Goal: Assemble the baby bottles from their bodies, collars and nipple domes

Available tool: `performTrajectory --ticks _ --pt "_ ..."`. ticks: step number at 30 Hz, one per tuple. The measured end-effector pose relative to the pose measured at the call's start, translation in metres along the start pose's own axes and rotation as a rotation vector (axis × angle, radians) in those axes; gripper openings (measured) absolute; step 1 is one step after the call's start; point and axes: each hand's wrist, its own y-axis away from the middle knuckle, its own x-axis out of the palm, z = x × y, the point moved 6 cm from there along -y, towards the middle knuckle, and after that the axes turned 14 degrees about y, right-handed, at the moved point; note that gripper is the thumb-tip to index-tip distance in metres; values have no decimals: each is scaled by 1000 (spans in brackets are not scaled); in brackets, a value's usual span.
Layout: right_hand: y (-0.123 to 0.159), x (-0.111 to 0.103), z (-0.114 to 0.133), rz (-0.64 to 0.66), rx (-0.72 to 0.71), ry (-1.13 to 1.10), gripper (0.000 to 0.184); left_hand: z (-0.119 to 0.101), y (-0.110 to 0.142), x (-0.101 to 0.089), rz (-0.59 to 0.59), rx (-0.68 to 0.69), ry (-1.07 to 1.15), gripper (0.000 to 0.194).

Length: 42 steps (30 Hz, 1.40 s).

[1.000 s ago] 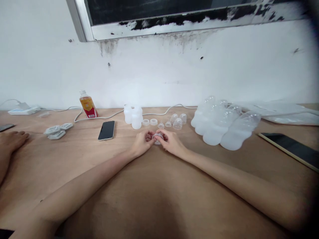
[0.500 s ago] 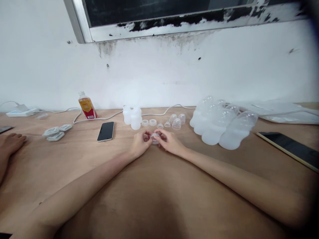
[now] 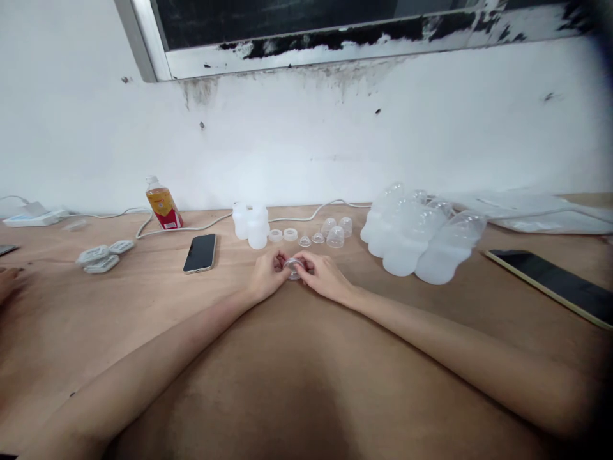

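Between my two hands, low over the table, is a clear round bottle nipple [image 3: 293,271]; whether a ring sits around it I cannot make out. My left hand [image 3: 268,275] pinches its left side, and my right hand [image 3: 324,275] grips the right side, fingers curled. Just beyond lie two whitish collar rings [image 3: 290,234] and two more clear nipples [image 3: 304,241]. Three clear dome caps [image 3: 335,237] stand to the right of these. Several frosted white bottles [image 3: 258,233] without tops stand behind my left hand.
Several capped bottles [image 3: 438,252] are grouped at the right, near a plastic bag [image 3: 541,217] and a large phone [image 3: 550,281]. Leftward are a smaller phone [image 3: 200,253], a drink bottle [image 3: 163,203], white cases [image 3: 100,259], a cable and another person's hand [image 3: 7,281].
The clear piece has tilted between my fingers, and both hands keep their hold. At the far left, the other person's hand has drawn back toward the frame's edge. The view has shifted slightly.
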Motion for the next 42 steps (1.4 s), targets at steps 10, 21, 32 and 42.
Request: performTrajectory --ticks 10,21,32,42 --pt "1 0 -3 -1 20 -103 24 -10 3 2 8 48 -118 7" --pt "0 1 -4 8 23 -142 21 -6 3 2 46 23 -2 14" --pt "0 6 -7 72 137 -353 20 3 1 5 87 31 41 18" --pt "-1 7 -13 -29 87 -145 18 -5 2 6 77 38 -26 14"
